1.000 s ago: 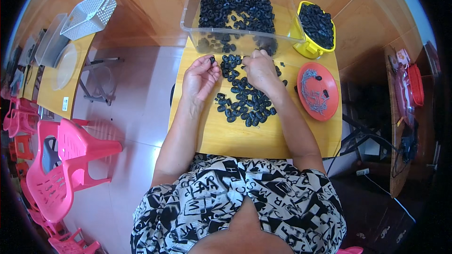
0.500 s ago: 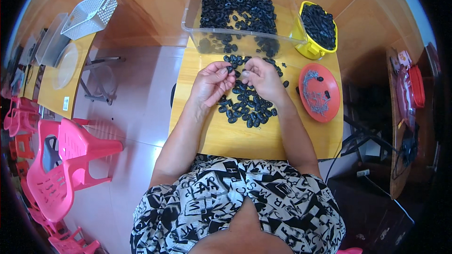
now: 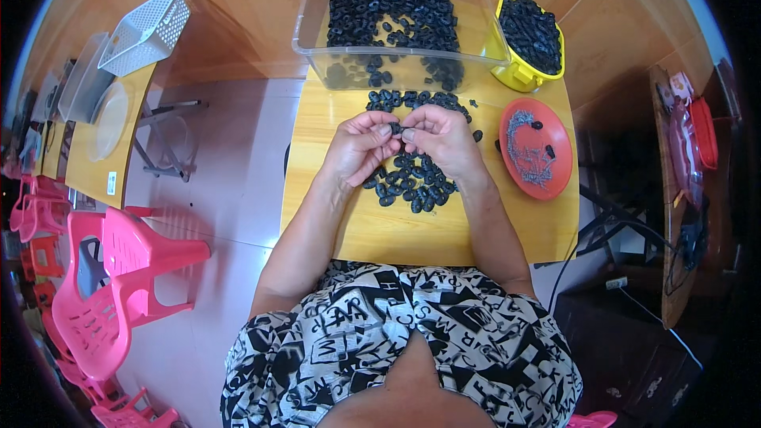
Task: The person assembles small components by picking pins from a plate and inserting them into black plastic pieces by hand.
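Over the wooden table (image 3: 380,238), my left hand (image 3: 357,147) pinches a small black oval plastic piece (image 3: 395,128) between thumb and fingers. My right hand (image 3: 444,141) meets it from the other side, thumb and forefinger closed against the piece's right end; whatever lies between those fingertips is too small to make out. Beneath and in front of both hands lies a loose pile of similar black pieces (image 3: 416,188). More of them form a row (image 3: 384,99) just beyond my fingers. At the right, a red plate (image 3: 564,150) holds small thin grey bits and a couple of black pieces.
A clear plastic bin (image 3: 317,51) with many black pieces stands at the table's far side. Beside it is a yellow tub (image 3: 527,79) heaped with black parts. Leftward are another table (image 3: 89,170), a white basket (image 3: 147,36) and pink chairs (image 3: 95,325).
My right hand has come left and in to meet my left hand at the black piece; before, a gap separated them. The whole view has shifted slightly.
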The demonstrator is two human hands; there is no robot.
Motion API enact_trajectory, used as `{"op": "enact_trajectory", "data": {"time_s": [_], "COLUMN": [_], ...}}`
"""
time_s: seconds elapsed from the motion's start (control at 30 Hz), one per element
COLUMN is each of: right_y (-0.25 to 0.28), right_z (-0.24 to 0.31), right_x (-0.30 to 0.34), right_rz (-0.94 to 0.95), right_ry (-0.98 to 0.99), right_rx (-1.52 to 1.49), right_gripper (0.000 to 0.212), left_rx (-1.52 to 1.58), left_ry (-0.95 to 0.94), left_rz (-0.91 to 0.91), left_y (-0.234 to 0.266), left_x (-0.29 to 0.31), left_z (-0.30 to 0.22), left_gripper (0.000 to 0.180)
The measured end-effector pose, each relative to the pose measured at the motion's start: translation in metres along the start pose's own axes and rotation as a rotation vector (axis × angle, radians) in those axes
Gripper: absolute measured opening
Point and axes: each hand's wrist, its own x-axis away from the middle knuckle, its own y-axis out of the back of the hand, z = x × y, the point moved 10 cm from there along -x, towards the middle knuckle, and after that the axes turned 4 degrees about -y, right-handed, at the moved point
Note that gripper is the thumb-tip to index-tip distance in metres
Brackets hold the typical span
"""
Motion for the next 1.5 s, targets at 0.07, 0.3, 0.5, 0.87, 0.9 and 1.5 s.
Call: {"op": "enact_trajectory", "data": {"time_s": [0.07, 0.3, 0.5, 0.87, 0.9, 1.5], "right_y": [0.003, 0.006, 0.006, -0.008, -0.004, 0.003], "right_z": [0.0, -0.002, -0.009, 0.025, 0.023, -0.021], "right_x": [0.0, 0.0, -0.002, 0.011, 0.011, -0.003], "right_rz": [-0.022, -0.073, -0.107, -0.179, -0.182, 0.189], "right_ry": [0.043, 0.068, 0.121, 0.283, 0.284, -0.042], "right_rx": [0.03, 0.093, 0.166, 0.545, 0.544, -0.121], "right_gripper": [0.008, 0.006, 0.008, 0.007, 0.007, 0.012], "left_rx": [-0.035, -0.151, -0.295, -0.638, -0.64, -0.67], "left_ry": [0.006, -0.04, -0.088, -0.268, -0.267, -0.227], "left_rz": [0.001, -0.033, -0.093, -0.18, -0.177, -0.051], "left_y": [-0.003, -0.003, 0.003, 0.001, 0.0, -0.013], "left_x": [0.0, 0.002, 0.002, 0.006, 0.006, 0.006], "left_z": [0.0, -0.006, -0.006, -0.017, -0.017, -0.005], "left_gripper": [0.014, 0.014, 0.013, 0.011, 0.011, 0.014]}}
